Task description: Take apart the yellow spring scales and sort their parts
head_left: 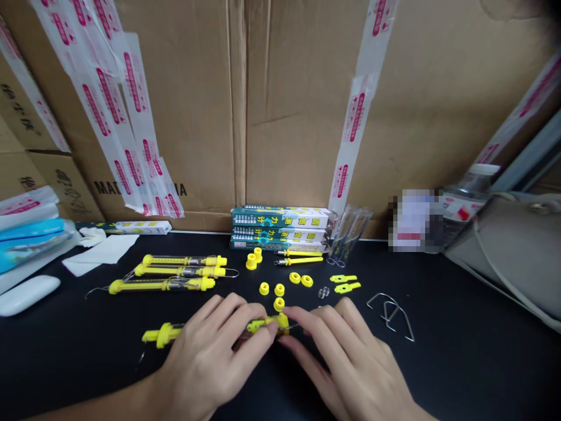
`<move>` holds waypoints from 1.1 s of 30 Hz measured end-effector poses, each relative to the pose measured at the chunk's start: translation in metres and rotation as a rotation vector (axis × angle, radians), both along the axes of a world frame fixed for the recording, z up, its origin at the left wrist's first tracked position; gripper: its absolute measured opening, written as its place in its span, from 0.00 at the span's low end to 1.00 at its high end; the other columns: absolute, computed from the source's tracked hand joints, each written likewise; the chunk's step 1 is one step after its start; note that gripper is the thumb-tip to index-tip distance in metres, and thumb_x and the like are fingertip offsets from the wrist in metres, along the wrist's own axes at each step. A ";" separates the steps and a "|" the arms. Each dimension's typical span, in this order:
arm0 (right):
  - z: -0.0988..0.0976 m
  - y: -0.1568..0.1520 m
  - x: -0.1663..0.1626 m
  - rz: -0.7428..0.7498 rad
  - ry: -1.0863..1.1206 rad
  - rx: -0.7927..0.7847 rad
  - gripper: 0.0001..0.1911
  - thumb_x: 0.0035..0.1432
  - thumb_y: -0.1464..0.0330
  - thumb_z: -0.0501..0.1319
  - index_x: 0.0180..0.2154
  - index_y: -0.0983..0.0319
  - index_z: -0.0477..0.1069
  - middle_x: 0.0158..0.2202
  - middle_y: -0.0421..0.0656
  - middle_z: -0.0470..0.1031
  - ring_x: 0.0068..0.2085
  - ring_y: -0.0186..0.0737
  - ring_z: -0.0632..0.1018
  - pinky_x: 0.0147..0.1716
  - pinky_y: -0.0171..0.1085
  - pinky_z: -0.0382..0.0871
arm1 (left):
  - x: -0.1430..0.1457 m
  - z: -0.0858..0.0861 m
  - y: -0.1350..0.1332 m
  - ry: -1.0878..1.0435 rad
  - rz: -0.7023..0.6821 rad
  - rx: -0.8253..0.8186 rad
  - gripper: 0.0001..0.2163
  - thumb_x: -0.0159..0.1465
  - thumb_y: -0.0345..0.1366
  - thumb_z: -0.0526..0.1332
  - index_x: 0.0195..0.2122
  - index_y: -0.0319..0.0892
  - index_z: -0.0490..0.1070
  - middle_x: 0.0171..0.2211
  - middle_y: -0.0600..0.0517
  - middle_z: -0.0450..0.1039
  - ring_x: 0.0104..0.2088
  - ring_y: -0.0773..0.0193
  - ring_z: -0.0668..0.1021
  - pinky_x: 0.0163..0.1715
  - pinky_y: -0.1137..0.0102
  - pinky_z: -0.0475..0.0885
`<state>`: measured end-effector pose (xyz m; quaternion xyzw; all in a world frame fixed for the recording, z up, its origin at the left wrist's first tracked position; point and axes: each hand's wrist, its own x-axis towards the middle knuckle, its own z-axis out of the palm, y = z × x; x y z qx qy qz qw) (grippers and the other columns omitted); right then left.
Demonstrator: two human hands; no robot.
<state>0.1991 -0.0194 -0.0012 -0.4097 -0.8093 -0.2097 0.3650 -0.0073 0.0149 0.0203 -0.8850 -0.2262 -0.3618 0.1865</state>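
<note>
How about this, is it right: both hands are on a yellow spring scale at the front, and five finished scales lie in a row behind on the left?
Not quite. The head view shows three finished scales lying in that row, not five. The left hand and right hand are indeed both on the yellow spring scale at the front.

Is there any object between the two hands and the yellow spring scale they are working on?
Nothing visible is in the way. The left hand and the right hand are both already on the yellow spring scale, which lies on the black table. The loose yellow caps lie just beyond it, not between.
</note>
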 end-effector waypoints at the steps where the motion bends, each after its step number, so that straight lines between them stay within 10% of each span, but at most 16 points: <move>1: -0.001 0.000 0.000 -0.004 -0.011 -0.007 0.09 0.70 0.68 0.57 0.45 0.65 0.73 0.30 0.44 0.76 0.32 0.44 0.73 0.26 0.38 0.69 | -0.001 0.001 -0.001 0.006 -0.005 0.018 0.15 0.75 0.27 0.50 0.37 0.40 0.77 0.33 0.51 0.80 0.31 0.61 0.77 0.31 0.66 0.68; 6: -0.004 0.003 0.000 0.010 -0.005 -0.075 0.15 0.70 0.70 0.55 0.29 0.63 0.70 0.28 0.46 0.71 0.30 0.44 0.69 0.25 0.39 0.65 | -0.005 -0.004 -0.001 0.037 -0.006 0.034 0.17 0.75 0.27 0.47 0.42 0.38 0.77 0.36 0.49 0.81 0.34 0.59 0.78 0.35 0.65 0.69; 14: -0.015 0.004 -0.001 0.164 0.170 -0.295 0.14 0.70 0.77 0.51 0.32 0.61 0.69 0.28 0.41 0.71 0.30 0.40 0.70 0.31 0.38 0.66 | -0.003 -0.012 0.003 0.100 0.014 -0.058 0.12 0.74 0.38 0.53 0.45 0.37 0.74 0.33 0.51 0.79 0.33 0.56 0.79 0.35 0.62 0.74; 22: -0.008 0.001 -0.004 0.284 0.233 -0.401 0.15 0.70 0.78 0.46 0.33 0.60 0.65 0.25 0.39 0.70 0.25 0.34 0.71 0.24 0.32 0.66 | -0.001 -0.012 -0.003 0.152 0.027 0.058 0.13 0.74 0.24 0.46 0.44 0.34 0.71 0.33 0.49 0.81 0.30 0.59 0.82 0.29 0.65 0.75; 33: -0.005 -0.002 -0.009 0.323 0.101 -0.216 0.19 0.73 0.70 0.51 0.26 0.61 0.64 0.21 0.38 0.67 0.22 0.34 0.66 0.19 0.34 0.58 | -0.002 -0.009 -0.005 0.251 0.044 0.090 0.17 0.74 0.23 0.38 0.47 0.34 0.66 0.25 0.52 0.80 0.23 0.61 0.82 0.19 0.67 0.71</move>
